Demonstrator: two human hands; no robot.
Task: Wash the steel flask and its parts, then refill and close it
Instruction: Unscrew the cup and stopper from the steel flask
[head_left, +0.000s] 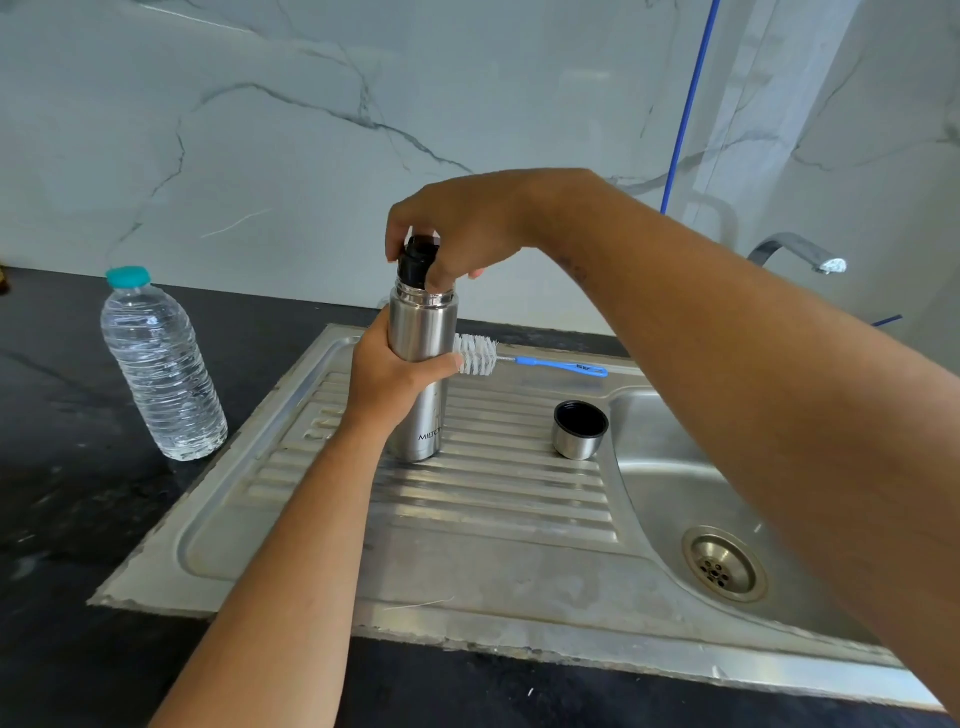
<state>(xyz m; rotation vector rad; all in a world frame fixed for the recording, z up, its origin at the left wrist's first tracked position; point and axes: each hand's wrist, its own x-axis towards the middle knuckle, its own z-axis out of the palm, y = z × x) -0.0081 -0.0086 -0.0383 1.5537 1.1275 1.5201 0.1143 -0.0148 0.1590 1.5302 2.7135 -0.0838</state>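
A steel flask (423, 332) stands upright on the ribbed drainboard (493, 499) of the sink. My left hand (387, 376) grips the flask's body from the left. Above it, my right hand (457, 236) pinches the black stopper (415, 260), which sits in or just above the flask's mouth. The flask's steel cup lid (580, 430) stands open side up on the drainboard to the right. A bottle brush (519, 358) with white bristles and a blue handle lies behind the flask.
A clear plastic water bottle (161, 369) with a teal cap stands on the dark counter at the left. The sink basin (675, 493) with its drain is at the right, a tap (802, 254) above it. A marble wall is behind.
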